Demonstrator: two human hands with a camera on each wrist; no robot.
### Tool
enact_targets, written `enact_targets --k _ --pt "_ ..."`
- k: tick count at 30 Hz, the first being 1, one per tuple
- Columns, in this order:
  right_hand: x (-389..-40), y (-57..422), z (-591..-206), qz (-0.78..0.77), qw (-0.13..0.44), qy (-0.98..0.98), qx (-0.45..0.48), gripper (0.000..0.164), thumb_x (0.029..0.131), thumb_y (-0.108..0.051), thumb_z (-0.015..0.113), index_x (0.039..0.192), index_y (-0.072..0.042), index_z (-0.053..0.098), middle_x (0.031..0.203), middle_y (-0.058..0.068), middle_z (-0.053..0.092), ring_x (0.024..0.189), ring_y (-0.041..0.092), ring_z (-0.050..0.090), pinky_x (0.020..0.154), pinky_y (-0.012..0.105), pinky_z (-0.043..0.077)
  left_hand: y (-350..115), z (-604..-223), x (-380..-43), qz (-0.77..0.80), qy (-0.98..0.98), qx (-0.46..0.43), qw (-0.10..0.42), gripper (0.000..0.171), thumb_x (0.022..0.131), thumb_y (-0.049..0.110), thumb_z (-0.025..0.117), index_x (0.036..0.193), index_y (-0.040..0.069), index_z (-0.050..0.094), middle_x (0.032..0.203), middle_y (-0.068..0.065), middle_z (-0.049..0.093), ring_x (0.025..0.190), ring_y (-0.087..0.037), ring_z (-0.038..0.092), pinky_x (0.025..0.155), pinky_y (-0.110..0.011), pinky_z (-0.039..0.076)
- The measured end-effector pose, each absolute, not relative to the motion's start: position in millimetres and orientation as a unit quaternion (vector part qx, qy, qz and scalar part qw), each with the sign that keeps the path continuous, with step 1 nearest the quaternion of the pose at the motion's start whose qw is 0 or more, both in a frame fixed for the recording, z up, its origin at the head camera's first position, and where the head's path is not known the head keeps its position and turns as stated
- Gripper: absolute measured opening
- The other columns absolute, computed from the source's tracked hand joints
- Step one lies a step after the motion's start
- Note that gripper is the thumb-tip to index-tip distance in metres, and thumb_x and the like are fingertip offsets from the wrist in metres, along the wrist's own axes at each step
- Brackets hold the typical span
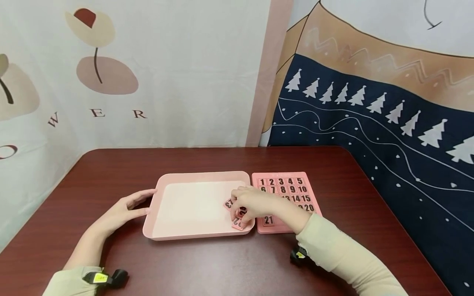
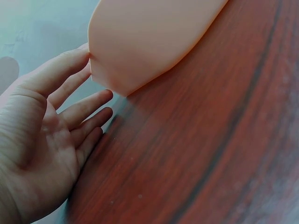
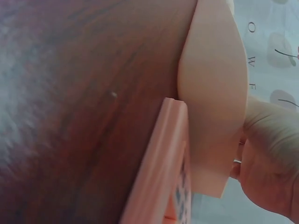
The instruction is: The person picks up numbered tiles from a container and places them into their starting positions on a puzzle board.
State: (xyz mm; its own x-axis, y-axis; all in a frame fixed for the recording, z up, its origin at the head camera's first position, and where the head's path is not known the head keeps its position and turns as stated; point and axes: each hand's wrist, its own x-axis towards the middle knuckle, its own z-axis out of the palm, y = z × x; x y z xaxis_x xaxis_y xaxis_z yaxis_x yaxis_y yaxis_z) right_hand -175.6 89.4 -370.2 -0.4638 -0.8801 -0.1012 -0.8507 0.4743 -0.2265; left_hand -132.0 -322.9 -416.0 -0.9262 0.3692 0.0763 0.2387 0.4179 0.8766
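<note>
A pink tray [image 1: 196, 209] with a pale inside lies on the table. My left hand [image 1: 122, 211] is beside its left end, thumb and fingers extended and touching the rim; the left wrist view shows the palm and loose fingers by the tray wall [image 2: 135, 46]. My right hand [image 1: 253, 201] reaches into the tray's right end, curled fingers and thumb pinching a pink number tile [image 1: 237, 223] at its edges. A tile marked 23 [image 1: 228, 204] and another, partly covered tile lie under the fingers. In the right wrist view, the tray wall hides the right fingertips.
Right of the tray lies a pink number board [image 1: 314, 201] holding tiles, with 21 [image 1: 268, 220] in its lowest row; my right forearm covers part of it. The dark red wooden table [image 1: 207, 267] ends at a curtain [image 1: 185, 82] behind and a navy cloth [image 1: 407, 164] at the right.
</note>
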Motion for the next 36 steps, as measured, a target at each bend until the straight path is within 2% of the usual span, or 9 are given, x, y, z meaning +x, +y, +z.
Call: enact_targets --k 13,19,23,31,36 --pt "-176 93 -365 -0.055 0.092 0.856 -0.506 0.031 0.064 -0.042 0.084 0.093 -0.037 0.074 0.091 -0.013 0.046 0.090 0.008 0.038 0.081 0.026 0.032 -321 -414 -130 0.510 0.838 0.184 0.061 0.053 0.092 0.009 0.064 0.141 0.004 0.045 0.138 -0.001 0.048 0.121 0.008 0.038 0.091 -0.012 0.035" --pt "-173 90 -359 -0.041 0.110 0.859 -0.498 0.030 0.066 -0.031 0.086 0.093 -0.036 0.074 0.091 -0.013 0.048 0.088 0.007 0.038 0.079 0.025 0.032 -322 -414 -130 0.511 0.837 0.187 0.055 0.053 0.092 0.009 0.064 0.141 0.004 0.045 0.137 0.002 0.049 0.121 0.009 0.038 0.091 -0.011 0.035" --pt "-172 88 -360 -0.049 0.108 0.862 -0.493 0.026 0.067 -0.031 0.086 0.089 -0.034 0.073 0.089 -0.013 0.049 0.087 0.007 0.039 0.079 0.025 0.032 -322 -415 -130 0.512 0.836 0.187 0.056 0.053 0.092 0.009 0.064 0.141 0.004 0.045 0.137 0.003 0.049 0.121 0.009 0.038 0.091 -0.011 0.035" --pt "-173 92 -369 -0.061 0.040 0.854 -0.516 0.023 0.069 -0.040 0.082 0.090 -0.032 0.074 0.089 -0.013 0.045 0.089 0.008 0.039 0.080 0.026 0.032 -322 -415 -130 0.516 0.833 0.189 0.058 0.053 0.092 0.007 0.064 0.141 0.003 0.045 0.138 -0.004 0.049 0.121 0.009 0.039 0.091 -0.012 0.035" --pt "-167 97 -366 -0.061 -0.011 0.860 -0.506 0.030 0.070 -0.047 0.081 0.095 -0.032 0.075 0.092 -0.010 0.045 0.090 0.010 0.039 0.079 0.029 0.033 -321 -414 -129 0.513 0.836 0.185 0.058 0.053 0.091 0.008 0.065 0.141 0.003 0.045 0.137 -0.002 0.049 0.121 0.009 0.039 0.090 -0.011 0.035"
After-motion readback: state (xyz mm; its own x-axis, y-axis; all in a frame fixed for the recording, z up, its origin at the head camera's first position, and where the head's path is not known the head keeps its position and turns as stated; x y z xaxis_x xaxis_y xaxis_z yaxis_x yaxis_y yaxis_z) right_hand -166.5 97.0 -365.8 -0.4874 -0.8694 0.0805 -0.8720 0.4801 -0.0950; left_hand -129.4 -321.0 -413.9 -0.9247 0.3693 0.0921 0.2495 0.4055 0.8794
